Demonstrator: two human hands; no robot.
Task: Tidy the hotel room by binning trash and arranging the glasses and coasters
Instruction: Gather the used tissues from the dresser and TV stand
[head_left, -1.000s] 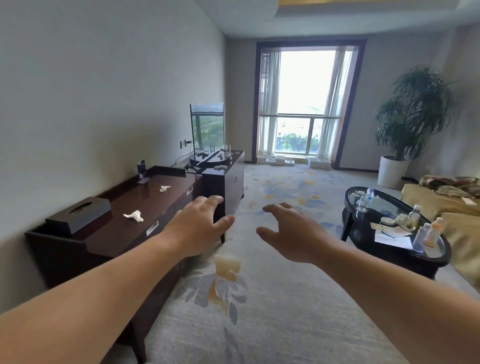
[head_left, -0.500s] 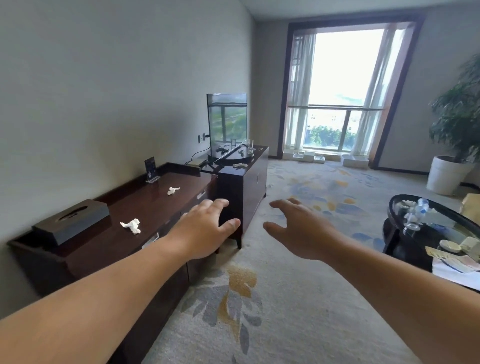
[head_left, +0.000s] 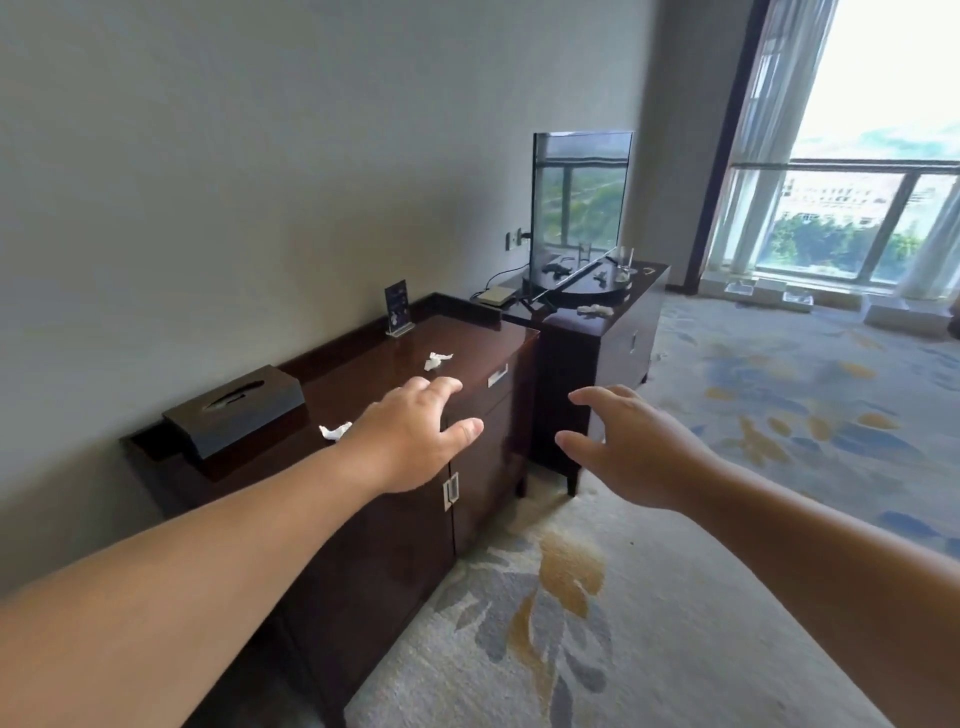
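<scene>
Two crumpled white tissues lie on the dark wooden sideboard (head_left: 363, 364): the near tissue (head_left: 334, 431) just left of my left hand (head_left: 415, 436), the far tissue (head_left: 436, 360) beyond my fingertips. My left hand hovers over the sideboard's front edge, fingers spread, holding nothing. My right hand (head_left: 631, 447) is held out over the carpet, open and empty. A third tissue (head_left: 595, 310) lies on the taller TV cabinet (head_left: 613, 343). A clear glass (head_left: 626, 260) stands on a round black tray (head_left: 605, 291) beside the TV (head_left: 579, 200).
A black tissue box (head_left: 236, 408) sits at the sideboard's left end, a small card stand (head_left: 397, 310) at its back. A white set-top box (head_left: 496, 294) lies behind the TV. Patterned carpet (head_left: 675, 597) stretches right toward the window (head_left: 852, 208).
The view has swung left and closer to the sideboard; the coffee table and plant have left the frame. Both hands stay outstretched and open, the left now over the sideboard top.
</scene>
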